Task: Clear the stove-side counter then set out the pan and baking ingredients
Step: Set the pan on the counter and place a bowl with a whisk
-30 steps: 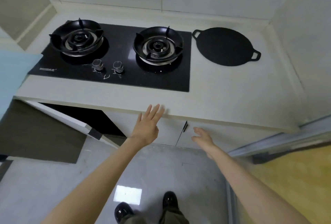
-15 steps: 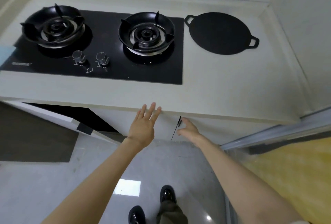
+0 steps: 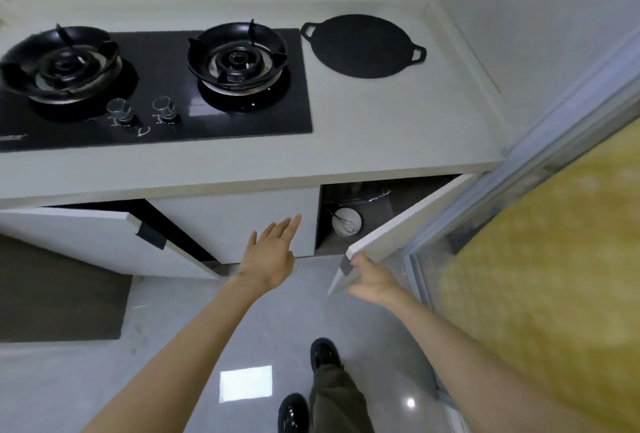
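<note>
Just below the counter's (image 3: 381,127) front edge, in the lower middle of the frame, the left hand (image 3: 273,252) is released, its fingers straight and together, reaching toward a closed white cabinet panel (image 3: 235,224); whether it touches the panel is unclear. To its right, the right hand (image 3: 372,280) meets the free edge of an open cabinet door (image 3: 408,221), thumb up against the dark handle tab (image 3: 344,264); the fingers are blurred, so I cannot tell whether they clasp the door.

The pan (image 3: 360,46), flat, round and black with a loop handle at each side, lies on the counter in the upper right, just beside the stove (image 3: 156,93) and apart from the walls; the stove fills the upper left with two black burners and two metal knobs (image 3: 119,108) near its front edge.

Inside the open compartment, a white bowl (image 3: 346,221) holds a wire whisk (image 3: 348,224); behind it sits a metal pot (image 3: 367,197), mostly hidden under the counter. At the left of the frame a second cabinet door (image 3: 69,235) stands ajar; black shoes (image 3: 323,353) show on the grey floor at the bottom.
</note>
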A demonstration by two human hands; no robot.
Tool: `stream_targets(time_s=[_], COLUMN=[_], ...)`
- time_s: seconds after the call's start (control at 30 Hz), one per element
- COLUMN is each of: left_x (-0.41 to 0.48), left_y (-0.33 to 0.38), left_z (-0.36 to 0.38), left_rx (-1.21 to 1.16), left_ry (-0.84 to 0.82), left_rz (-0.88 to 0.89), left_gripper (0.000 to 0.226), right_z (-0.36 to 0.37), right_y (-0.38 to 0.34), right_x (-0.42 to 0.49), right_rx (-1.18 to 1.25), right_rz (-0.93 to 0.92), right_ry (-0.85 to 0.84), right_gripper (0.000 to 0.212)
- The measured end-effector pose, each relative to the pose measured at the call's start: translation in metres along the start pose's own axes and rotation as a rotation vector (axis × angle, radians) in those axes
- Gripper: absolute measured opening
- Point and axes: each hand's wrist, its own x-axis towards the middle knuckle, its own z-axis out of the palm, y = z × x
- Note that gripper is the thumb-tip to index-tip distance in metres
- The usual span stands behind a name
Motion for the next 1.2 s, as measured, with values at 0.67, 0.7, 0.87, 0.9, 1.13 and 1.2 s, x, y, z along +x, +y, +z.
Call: stream_targets(time_s=[0.67,0.7,0.87,0.9,1.13,1.2], left_x=[-0.041,-0.039,-0.022,-0.019,-0.001,0.004], left_y=[0.137,0.145,0.192,0.199,0.248,0.259], left_z=[0.083,0.086,0.101,0.104,0.123,0.126], left_rx=[0.123,0.123,0.104,0.095,0.058,0.051], left_ry=[-0.169,-0.168,-0.166,-0.17,-0.179,-0.177], left_rz=[0.26,0.257,0.263,0.258,0.229,0.22], left_gripper=[0.066,0.066,0.065,0.065,0.061,0.059], right_z=[0.001,-0.001,-0.015,-0.018,-0.043,-0.051], right_y=[0.213,0.219,0.26,0.265,0.306,0.317], right_x=[-0.144,-0.147,-0.154,-0.157,-0.158,-0.155], right_rx=[-0.058,-0.063,0.021,0.052,0.335,0.521], right_rz=[0.356,0.358,0.336,0.329,0.343,0.376], right_ry=[0.296,0.298,0.281,0.28,0.273,0.289], right_gripper=[0.05,0.049,0.048,0.046,0.068,0.074])
